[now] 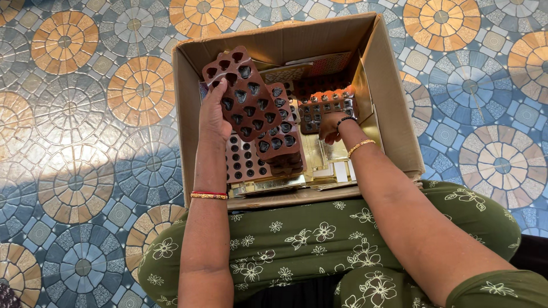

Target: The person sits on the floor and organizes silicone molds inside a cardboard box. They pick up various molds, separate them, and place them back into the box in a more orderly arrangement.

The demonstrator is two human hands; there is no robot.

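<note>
Inside the cardboard box (388, 97), the left hand (212, 117) is gripping a brown heart-cavity mould tray (245, 94), while the right hand (331, 126) is seemingly holding another mould tray (326, 108).

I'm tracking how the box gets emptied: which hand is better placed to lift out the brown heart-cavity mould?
Left. The left hand already grips the heart-cavity mould, tilted up in the cardboard box; the right hand holds another mould.

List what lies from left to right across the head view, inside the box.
Left hand gripping a brown plastic mould tray with heart-shaped cavities → stack of brown moulds with oval cavities → right hand on a brown mould with small square cavities → right wall of the cardboard box.
</note>
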